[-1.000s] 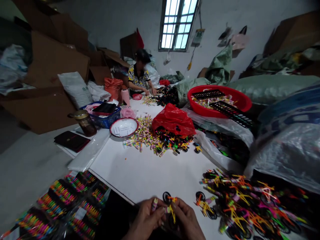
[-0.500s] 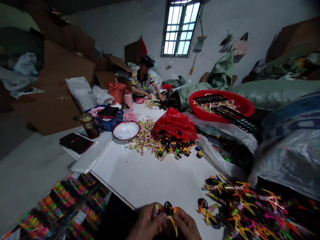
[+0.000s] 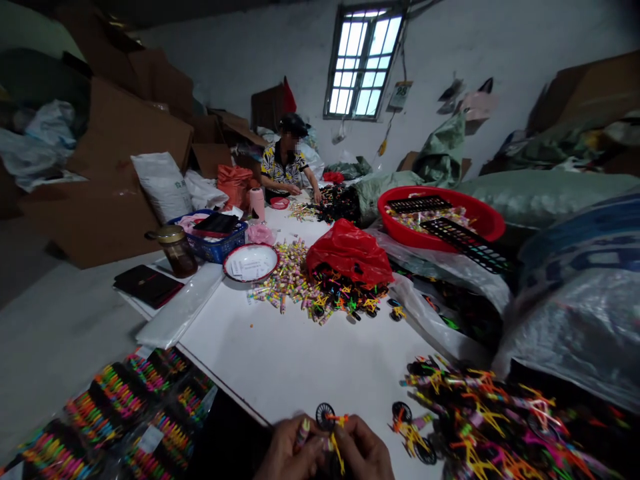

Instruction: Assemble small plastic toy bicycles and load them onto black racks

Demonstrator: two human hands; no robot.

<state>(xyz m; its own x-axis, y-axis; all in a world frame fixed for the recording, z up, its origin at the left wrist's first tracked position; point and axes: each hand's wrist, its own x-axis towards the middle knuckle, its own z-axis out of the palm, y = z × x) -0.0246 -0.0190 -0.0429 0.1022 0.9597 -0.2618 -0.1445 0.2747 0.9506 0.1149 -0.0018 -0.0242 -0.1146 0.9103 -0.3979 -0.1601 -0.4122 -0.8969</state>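
My right hand (image 3: pixel 365 448) pinches a small toy bicycle (image 3: pixel 326 418) with a black spoked wheel and yellow and orange frame parts, at the table's near edge. My left hand (image 3: pixel 289 452) is closed around a short printed tube (image 3: pixel 303 432) that sticks up between its fingers. The left thumb and fingertips also meet the bicycle's lower part, where the fingers hide the detail. To the right lies another toy bicycle (image 3: pixel 414 437) with a tube on it, beside a big pile of similar toy bicycles (image 3: pixel 480 413).
Loose printed tubes (image 3: pixel 285 283) and more toy bicycles spill from a red bag (image 3: pixel 350 250) mid-table. Left of them stand an enamel plate (image 3: pixel 250 262) and blue basket (image 3: pixel 215 243). Packed colourful bundles (image 3: pixel 117 390) lie lower left. A co-worker (image 3: pixel 285 163) sits at the far end.
Both hands have shifted slightly left in view with the toy bicycle, and its wheel now faces the camera more. The co-worker's hands have moved a little over the far pile.
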